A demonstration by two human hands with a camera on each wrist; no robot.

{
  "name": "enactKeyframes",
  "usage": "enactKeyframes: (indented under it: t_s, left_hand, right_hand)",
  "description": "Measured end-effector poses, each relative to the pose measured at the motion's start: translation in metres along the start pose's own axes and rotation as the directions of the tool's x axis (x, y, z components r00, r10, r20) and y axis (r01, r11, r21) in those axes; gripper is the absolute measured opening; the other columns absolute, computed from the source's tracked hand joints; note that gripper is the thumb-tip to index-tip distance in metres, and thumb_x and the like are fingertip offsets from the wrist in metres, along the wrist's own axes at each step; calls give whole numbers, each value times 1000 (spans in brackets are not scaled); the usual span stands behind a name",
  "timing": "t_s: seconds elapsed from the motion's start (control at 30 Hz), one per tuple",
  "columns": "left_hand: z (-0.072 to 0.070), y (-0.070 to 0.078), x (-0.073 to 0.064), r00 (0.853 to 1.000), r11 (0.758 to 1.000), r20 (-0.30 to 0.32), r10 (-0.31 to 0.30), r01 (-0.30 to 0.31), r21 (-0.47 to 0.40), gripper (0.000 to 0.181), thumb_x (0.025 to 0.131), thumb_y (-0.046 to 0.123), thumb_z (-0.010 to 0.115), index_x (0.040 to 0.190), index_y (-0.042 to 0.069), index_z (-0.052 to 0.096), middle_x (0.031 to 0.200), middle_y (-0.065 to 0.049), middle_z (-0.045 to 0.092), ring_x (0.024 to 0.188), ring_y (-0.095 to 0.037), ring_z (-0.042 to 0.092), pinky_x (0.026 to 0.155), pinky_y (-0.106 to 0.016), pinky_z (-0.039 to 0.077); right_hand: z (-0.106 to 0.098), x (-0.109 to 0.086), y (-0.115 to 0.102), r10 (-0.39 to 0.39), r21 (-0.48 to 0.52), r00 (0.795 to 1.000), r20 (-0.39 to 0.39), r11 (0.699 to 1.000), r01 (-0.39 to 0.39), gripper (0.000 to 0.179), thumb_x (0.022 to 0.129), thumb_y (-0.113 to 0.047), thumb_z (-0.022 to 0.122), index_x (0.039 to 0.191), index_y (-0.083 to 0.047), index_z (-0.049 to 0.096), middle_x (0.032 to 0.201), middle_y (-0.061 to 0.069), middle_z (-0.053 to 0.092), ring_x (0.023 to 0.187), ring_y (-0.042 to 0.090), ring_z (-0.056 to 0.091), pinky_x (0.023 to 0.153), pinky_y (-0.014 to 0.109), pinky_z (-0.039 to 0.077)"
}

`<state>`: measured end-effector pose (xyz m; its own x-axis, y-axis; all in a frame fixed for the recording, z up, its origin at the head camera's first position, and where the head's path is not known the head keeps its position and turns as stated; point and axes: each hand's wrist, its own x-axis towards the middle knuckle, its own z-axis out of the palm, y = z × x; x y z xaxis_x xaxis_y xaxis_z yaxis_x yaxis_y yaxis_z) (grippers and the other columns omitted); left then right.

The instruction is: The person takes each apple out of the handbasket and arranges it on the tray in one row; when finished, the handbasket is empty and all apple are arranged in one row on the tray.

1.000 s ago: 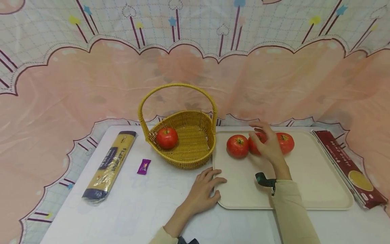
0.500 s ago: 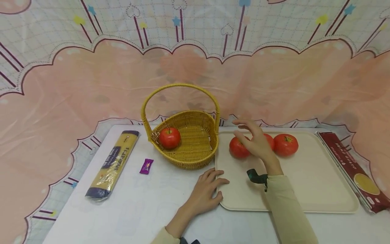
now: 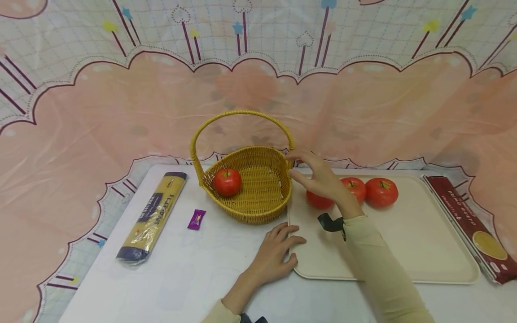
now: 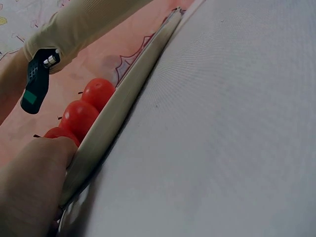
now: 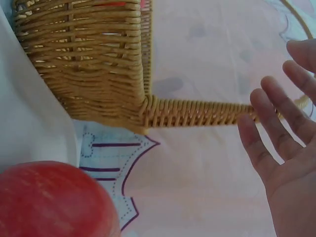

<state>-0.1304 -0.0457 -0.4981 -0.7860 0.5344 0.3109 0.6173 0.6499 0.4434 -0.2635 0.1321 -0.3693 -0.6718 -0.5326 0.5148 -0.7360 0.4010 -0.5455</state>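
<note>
My right hand (image 3: 321, 179) is raised beside the right side of the yellow wicker basket (image 3: 258, 193), its fingers spread and holding nothing. In the right wrist view, its fingertips overlap the basket's handle (image 5: 197, 113); contact cannot be told. One red apple (image 3: 227, 182) lies in the basket's left part. Three more apples sit in a row on the cream tray (image 3: 420, 237): a left apple (image 3: 320, 200), partly hidden by my right hand, a middle apple (image 3: 355, 188) and a right apple (image 3: 381, 193). My left hand (image 3: 274, 255) rests with loose fingers on the tray's left edge.
A pack of spaghetti (image 3: 155, 215) lies on the white table's left side. Between it and the basket is a small purple-wrapped sweet (image 3: 196, 219). A dark red spaghetti pack (image 3: 470, 224) lies along the tray's right edge. A patterned curtain (image 3: 258, 89) hangs behind.
My right hand has moved left, from above the middle apple, over the left apple, to the basket's right side. My left hand stays on the tray's edge. The head view has shifted slightly.
</note>
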Motion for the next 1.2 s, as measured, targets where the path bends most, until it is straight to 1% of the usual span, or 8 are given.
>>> enactKeyframes:
  t_s: [0.17, 0.3, 0.43, 0.6, 0.7, 0.83, 1.0, 1.2]
  left_hand:
    - [-1, 1, 1, 1000, 1000, 20, -19, 19, -18, 38, 83, 21, 54, 119, 31, 59, 140, 3, 46, 137, -25, 34, 104, -46, 36]
    - [0, 1, 2, 1000, 1000, 13, -18, 18, -8, 38, 83, 21, 54, 119, 31, 59, 140, 3, 46, 136, -25, 35, 103, -46, 36]
    - [0, 2, 2, 1000, 1000, 13, -15, 15, -14, 37, 83, 20, 54, 118, 30, 59, 139, 2, 47, 136, -26, 36, 103, -47, 36]
    - [-2, 4, 2, 999, 999, 38, -34, 36, -37, 37, 83, 20, 54, 118, 30, 60, 140, 3, 46, 137, -26, 33, 104, -47, 35]
    - [-3, 4, 2, 999, 999, 34, -32, 33, -33, 37, 83, 19, 54, 118, 30, 60, 140, 2, 46, 137, -26, 33, 104, -47, 35]
    - [-2, 3, 1, 1000, 1000, 19, -22, 22, -17, 38, 83, 19, 54, 118, 30, 60, 139, 2, 47, 136, -26, 35, 103, -47, 36]
    - [-1, 2, 1, 1000, 1000, 7, -10, 10, -15, 38, 83, 19, 53, 118, 30, 59, 139, 2, 47, 135, -27, 35, 103, -46, 36]
    - [1, 2, 1, 1000, 1000, -8, 2, -2, -19, 38, 83, 21, 53, 118, 30, 59, 139, 2, 47, 135, -26, 36, 103, -46, 35]
  right_hand:
    - [3, 7, -6, -39, -9, 998, 48, 999, 39, 39, 87, -15, 65, 125, -9, 56, 127, 3, 58, 118, 20, 53, 100, 40, 44]
    - [7, 15, -10, -83, -12, 992, 92, 996, 84, 38, 88, -18, 65, 124, -11, 57, 127, 3, 58, 124, 20, 49, 105, 41, 39]
    - [11, 22, -12, -86, -14, 989, 122, 996, 89, 37, 88, -21, 65, 124, -15, 57, 127, 0, 57, 129, 20, 45, 109, 42, 35]
    - [14, 31, -14, -98, -21, 983, 154, 995, 103, 37, 88, -21, 65, 124, -15, 57, 127, 1, 56, 133, 20, 42, 112, 42, 33]
    - [16, 36, -16, -109, -18, 979, 174, 993, 114, 37, 88, -21, 64, 124, -14, 56, 127, 1, 56, 136, 21, 38, 113, 43, 31]
    - [19, 45, -17, -109, -27, 975, 196, 993, 116, 35, 89, -23, 63, 123, -15, 56, 125, 1, 57, 134, 20, 41, 111, 41, 33]
    - [22, 55, -17, -82, -32, 970, 228, 995, 91, 35, 89, -22, 62, 122, -13, 57, 124, 2, 57, 124, 17, 48, 106, 40, 39]
    - [26, 64, -18, -57, -43, 959, 278, 997, 71, 33, 90, -24, 61, 122, -14, 57, 124, 0, 57, 122, 17, 48, 106, 38, 39]
